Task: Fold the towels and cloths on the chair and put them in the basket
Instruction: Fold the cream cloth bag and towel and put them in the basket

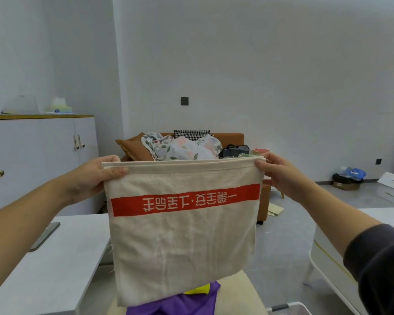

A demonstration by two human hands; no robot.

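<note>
Towel [182,235], the cream one with the red printed band, is held up flat in the air by its top hem, with the bottom edge hanging down over the chair [243,289] seat. A grey table [43,269] sits close on the left. The left hand [96,176] pinches the top left corner, thumb in front. A purple cloth [175,303] and a yellow scrap [197,289] lie on the seat below. The right hand [280,173] pinches the other corner the same way. There's open floor right of the chair, then a white table [328,258]. A basket [304,305] corner peeks in bottom right, can't tell what's inside.
</note>
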